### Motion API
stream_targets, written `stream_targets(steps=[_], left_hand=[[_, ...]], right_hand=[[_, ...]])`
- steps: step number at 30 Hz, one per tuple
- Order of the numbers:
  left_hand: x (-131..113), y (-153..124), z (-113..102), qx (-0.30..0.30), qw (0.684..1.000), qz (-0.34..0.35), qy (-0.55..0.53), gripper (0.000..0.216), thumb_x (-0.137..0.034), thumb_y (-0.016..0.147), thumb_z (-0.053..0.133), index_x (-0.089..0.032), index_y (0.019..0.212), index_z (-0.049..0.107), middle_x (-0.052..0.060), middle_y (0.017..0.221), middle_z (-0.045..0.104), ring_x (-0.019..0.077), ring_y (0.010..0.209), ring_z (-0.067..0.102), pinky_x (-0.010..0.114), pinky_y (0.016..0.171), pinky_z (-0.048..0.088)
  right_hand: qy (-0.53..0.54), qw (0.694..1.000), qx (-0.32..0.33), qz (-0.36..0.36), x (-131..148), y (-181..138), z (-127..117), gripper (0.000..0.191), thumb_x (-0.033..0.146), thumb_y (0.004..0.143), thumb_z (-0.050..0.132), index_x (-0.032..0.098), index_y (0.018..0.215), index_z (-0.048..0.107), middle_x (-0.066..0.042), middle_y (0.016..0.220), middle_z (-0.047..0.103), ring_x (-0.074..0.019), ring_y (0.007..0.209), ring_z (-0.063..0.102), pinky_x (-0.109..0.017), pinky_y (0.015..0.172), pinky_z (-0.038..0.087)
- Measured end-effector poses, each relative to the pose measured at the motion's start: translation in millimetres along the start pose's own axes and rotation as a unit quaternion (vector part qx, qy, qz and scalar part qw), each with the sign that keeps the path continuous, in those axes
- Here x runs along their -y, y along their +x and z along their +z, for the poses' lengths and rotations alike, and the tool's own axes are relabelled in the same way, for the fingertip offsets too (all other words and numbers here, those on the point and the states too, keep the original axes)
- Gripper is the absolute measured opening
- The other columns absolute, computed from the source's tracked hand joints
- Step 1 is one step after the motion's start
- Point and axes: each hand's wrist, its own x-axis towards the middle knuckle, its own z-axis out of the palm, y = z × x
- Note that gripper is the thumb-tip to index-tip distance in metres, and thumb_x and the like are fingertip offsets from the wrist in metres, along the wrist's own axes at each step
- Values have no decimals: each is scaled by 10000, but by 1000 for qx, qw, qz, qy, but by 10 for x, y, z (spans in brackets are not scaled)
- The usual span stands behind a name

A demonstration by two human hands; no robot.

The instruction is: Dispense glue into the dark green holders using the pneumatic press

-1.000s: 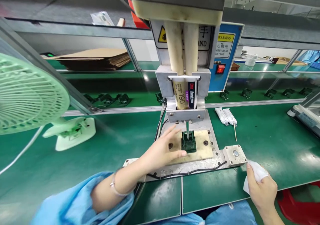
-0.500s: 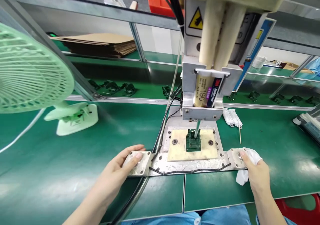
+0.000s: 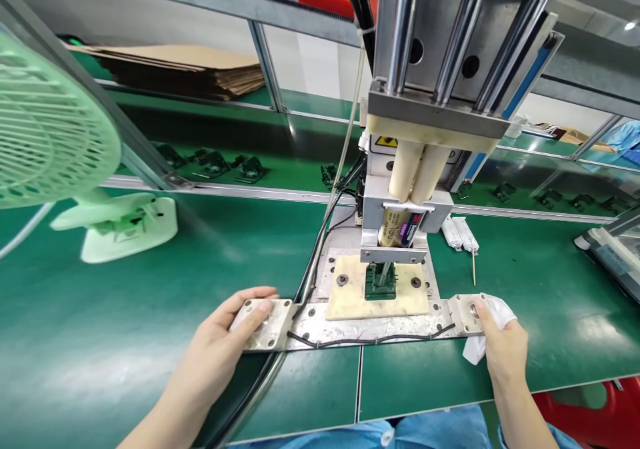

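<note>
Two barrels of a labelled cartridge [image 3: 395,229] sit side by side in a metal holder [image 3: 376,202], cream plungers [image 3: 401,169] entering from above; their contents are hidden. A nozzle [image 3: 385,269] points down at the green part [image 3: 374,290] on the pale plate [image 3: 350,304]; whether they touch is unclear. The left hand [image 3: 220,336] curves over the left button box [image 3: 281,326], thumb on top, fingers along its far side; how tightly it grips cannot be told. The right hand [image 3: 507,349] holds a white cloth [image 3: 475,350], its thumb on the right button box [image 3: 463,314]. Beyond, two white packets [image 3: 466,234] lie on the counter [image 3: 430,376], contents out of sight.
</note>
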Motion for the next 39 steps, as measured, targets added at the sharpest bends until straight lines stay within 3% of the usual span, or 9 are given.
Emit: stream_targets(steps=[8, 32, 39], left_hand=[[69, 41, -56, 8, 1000, 11, 21, 655, -662, 583, 819, -230, 1048, 658, -5, 847, 718, 147, 671, 585, 189, 577, 460], [53, 51, -34, 1, 1000, 12, 21, 714, -685, 532, 834, -202, 1029, 658, 15, 852, 713, 143, 679, 562, 185, 570, 449], [90, 54, -46, 8, 1000, 13, 21, 650, -646, 623, 814, -203, 1069, 648, 23, 888, 716, 142, 706, 580, 183, 602, 465]], right_hand=[[-12, 1000, -5, 3, -31, 16, -5, 616, 645, 544, 832, 113, 842, 744, -118, 807, 755, -296, 777, 713, -320, 603, 535], [-2, 1000, 5, 3, 42, -24, -2, 610, 644, 559, 815, 124, 870, 742, -126, 884, 761, -315, 888, 709, -332, 678, 540], [-2, 1000, 0, 30, 41, -15, -9, 661, 672, 498, 829, 134, 871, 741, -106, 856, 762, -322, 894, 702, -354, 709, 528]])
